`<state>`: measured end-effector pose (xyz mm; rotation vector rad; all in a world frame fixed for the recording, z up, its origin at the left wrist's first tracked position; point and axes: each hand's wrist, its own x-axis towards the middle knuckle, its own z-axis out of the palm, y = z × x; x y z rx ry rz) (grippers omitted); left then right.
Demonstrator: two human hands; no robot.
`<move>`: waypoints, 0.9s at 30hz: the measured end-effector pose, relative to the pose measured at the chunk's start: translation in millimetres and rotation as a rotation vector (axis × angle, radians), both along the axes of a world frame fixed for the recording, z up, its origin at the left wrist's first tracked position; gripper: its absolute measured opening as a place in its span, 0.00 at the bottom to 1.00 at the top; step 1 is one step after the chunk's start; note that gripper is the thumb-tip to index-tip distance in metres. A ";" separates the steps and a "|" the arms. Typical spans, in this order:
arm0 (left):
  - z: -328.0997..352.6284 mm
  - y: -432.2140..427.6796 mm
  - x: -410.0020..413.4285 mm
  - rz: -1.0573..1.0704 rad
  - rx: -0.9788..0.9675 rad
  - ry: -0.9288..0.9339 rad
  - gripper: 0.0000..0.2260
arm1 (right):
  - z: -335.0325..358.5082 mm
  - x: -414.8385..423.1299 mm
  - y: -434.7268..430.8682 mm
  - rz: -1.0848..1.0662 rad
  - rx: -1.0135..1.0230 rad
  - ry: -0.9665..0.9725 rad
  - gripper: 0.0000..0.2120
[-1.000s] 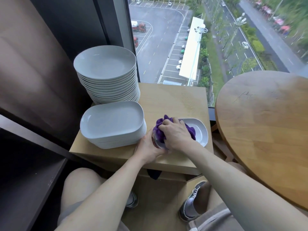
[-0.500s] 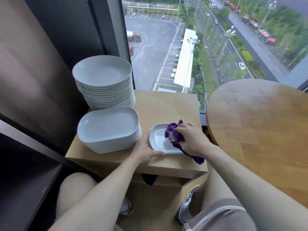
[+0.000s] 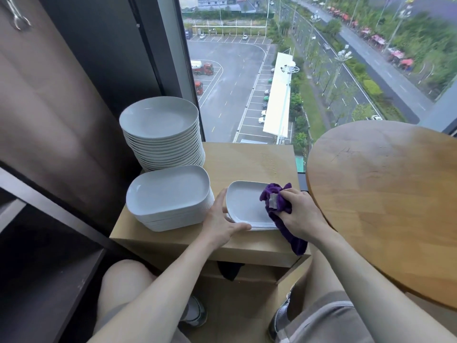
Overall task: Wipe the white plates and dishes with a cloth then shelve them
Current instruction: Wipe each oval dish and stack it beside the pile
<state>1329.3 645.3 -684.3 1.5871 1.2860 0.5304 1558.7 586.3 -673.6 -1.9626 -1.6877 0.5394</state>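
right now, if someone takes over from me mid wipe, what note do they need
Left grip: fingers relaxed, steadying the single dish at its near left corner.
Right grip: grips the purple cloth, pressed on the dish's right side.
Dish lies flat on the wooden stand, beside the oblong dish stack and the round plate stack.
Done: wipe under way. Whether the stacks are wiped cannot be told.
Left: finish this dish, then shelve everything; both stacks are unshelved.

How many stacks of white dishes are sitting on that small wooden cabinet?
2: a tall stack of round plates at the back left, and a lower stack of rectangular dishes in front of it. One loose dish lies beside them.
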 end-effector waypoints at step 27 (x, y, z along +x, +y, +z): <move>67.0 6.7 -33.6 0.354 -0.093 -0.476 0.43 | 22.2 -34.2 -50.4 -0.218 0.204 0.400 0.04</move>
